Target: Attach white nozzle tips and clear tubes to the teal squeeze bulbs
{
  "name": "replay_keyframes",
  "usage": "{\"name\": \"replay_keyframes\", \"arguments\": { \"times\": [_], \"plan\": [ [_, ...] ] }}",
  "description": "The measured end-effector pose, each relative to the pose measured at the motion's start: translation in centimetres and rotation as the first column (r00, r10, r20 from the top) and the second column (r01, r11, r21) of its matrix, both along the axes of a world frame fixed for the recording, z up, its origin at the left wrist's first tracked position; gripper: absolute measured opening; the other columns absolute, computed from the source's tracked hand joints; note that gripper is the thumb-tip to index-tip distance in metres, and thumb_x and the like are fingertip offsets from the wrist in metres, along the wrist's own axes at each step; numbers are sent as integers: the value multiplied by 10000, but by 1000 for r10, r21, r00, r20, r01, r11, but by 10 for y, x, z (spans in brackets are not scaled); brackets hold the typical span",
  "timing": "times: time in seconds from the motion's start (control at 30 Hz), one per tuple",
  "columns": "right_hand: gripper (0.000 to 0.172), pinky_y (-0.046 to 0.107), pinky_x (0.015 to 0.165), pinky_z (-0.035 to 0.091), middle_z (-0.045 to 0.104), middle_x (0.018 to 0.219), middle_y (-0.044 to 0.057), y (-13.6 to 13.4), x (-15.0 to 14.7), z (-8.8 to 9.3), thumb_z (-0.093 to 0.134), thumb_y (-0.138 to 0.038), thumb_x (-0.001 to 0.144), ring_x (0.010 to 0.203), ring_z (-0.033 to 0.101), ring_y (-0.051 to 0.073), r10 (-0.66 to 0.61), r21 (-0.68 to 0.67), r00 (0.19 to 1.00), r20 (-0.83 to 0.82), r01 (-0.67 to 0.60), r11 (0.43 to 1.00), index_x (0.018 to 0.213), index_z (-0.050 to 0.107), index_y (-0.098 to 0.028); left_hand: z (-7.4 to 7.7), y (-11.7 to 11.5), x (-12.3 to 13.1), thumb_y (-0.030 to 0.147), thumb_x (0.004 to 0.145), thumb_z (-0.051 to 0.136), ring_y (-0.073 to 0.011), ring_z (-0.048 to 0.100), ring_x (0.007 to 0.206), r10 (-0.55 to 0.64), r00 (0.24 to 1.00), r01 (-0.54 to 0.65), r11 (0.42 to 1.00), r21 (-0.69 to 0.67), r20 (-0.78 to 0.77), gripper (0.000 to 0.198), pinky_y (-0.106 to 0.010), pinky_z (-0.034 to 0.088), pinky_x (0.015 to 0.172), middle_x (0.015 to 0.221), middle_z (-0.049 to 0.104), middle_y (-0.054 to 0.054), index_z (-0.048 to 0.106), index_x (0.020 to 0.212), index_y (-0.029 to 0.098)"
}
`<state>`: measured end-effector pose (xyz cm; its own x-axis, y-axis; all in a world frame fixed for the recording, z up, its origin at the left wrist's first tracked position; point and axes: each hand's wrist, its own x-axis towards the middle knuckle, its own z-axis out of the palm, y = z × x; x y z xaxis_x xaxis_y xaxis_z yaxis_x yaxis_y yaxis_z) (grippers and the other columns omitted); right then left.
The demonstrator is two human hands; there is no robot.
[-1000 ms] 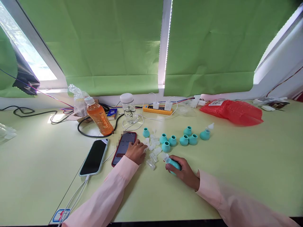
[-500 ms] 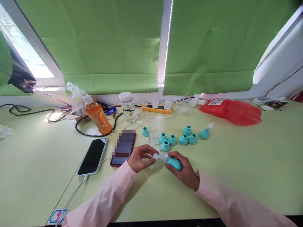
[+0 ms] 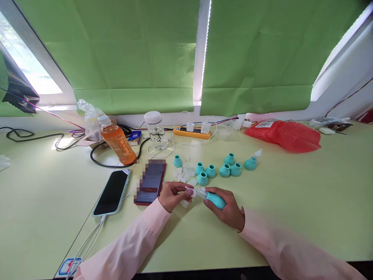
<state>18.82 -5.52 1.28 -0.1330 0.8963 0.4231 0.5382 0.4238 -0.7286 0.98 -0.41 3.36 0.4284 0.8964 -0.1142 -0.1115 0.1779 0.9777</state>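
Observation:
My right hand (image 3: 225,208) grips a teal rubber bulb (image 3: 216,200) lying sideways, its clear neck pointing left. My left hand (image 3: 171,195) pinches a small clear plastic tip (image 3: 190,191) right at that neck; whether they touch I cannot tell. Behind the hands lie several loose clear tips (image 3: 185,174) and several teal bulbs (image 3: 216,169) standing on the pale green table (image 3: 291,194). One teal bulb with a clear tip on it (image 3: 251,161) stands at the right end of the row.
A red phone (image 3: 150,181) and a dark phone on a charging cable (image 3: 111,192) lie left of my hands. Behind stand an orange drink bottle (image 3: 116,142), a clear jar with white lid (image 3: 155,130), a yellow power strip (image 3: 191,132) and a red plastic bag (image 3: 284,135).
My left hand left the pile of clear tips by the red phone, picked up one tip and brought it to the neck of the bulb in my right hand.

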Motion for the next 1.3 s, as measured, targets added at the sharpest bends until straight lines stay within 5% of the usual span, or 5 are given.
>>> {"name": "replay_keyframes", "arguments": {
  "times": [0.5, 0.8, 0.97, 1.13, 1.3],
  "plan": [
    [214, 317, 725, 459, 624, 896, 72, -4, -7, -4, 516, -274, 720, 805, 581, 203, 6, 28, 1000, -5, -6, 1000, 914, 542, -186, -12, -4, 8, 334, 509, 702, -197, 616, 607, 98, 993, -95, 994, -52, 64, 339, -315, 541, 596, 676, 662, -89, 637, 688, 55],
    [229, 307, 682, 464, 635, 812, 51, 1, -2, 4, 560, -325, 678, 747, 579, 196, 41, -169, 992, -117, -60, 984, 858, 591, -188, -14, -4, 2, 326, 551, 677, -230, 622, 566, 76, 994, -72, 995, 63, -72, 343, -339, 537, 580, 634, 664, -102, 654, 758, 54],
    [300, 218, 408, 393, 574, 574, 7, 8, 5, 10, 594, -364, 638, 439, 477, 96, 79, -431, 936, -343, -231, 872, 839, 577, -142, -10, -6, 1, 305, 537, 685, -230, 622, 566, 98, 990, -88, 991, 98, -104, 308, -318, 535, 567, 625, 663, -100, 665, 733, 69],
    [297, 181, 350, 314, 539, 525, -13, 12, 8, 10, 617, -346, 614, 368, 383, 44, 84, -533, 850, -519, -399, 746, 791, 559, -116, -10, -4, 1, 278, 527, 692, -205, 618, 523, 32, 995, -23, 996, 83, -100, 263, -278, 530, 528, 581, 659, -85, 670, 698, 79],
    [267, 184, 353, 296, 532, 530, -11, 10, 5, 11, 600, -335, 642, 372, 380, 43, 79, -537, 830, -553, -427, 727, 790, 560, -116, -13, -4, 1, 276, 527, 694, -213, 620, 536, 33, 996, -27, 998, 64, -83, 272, -282, 529, 534, 589, 660, -83, 668, 714, 79]
  ]
}}
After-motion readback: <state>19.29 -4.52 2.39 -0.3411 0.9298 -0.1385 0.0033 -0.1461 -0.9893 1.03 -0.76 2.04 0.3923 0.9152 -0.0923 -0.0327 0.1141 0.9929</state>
